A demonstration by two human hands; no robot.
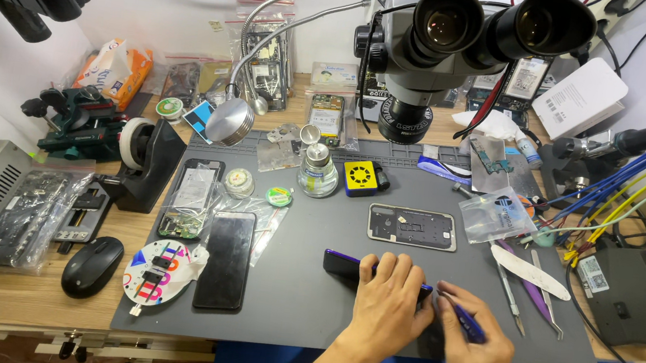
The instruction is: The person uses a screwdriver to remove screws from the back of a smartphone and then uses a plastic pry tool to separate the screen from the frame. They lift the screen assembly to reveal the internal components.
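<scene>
From the head camera we look down at a grey work mat (309, 316) on a wooden desk. Our left hand (387, 308) lies flat on top of a dark phone (346, 265) with a purple edge and holds it down on the mat. Our right hand (476, 358) is closed around a thin purple tool (462, 318), and the tip of the tool touches the right end of the phone.

We think we are working at the phone's edge, maybe to pry it open. The next move needs a steady left hand and a gentle push with the tool, so the tip does not slip.

Just behind the phone lies an open phone frame (413, 226). To the left of the phone lies a black phone with a dark screen (225, 259). To the right of the phone lie tweezers (547, 297). Far behind the phone stands a big microscope (466, 36), and a small glass bottle (317, 173) stands on the mat.
</scene>
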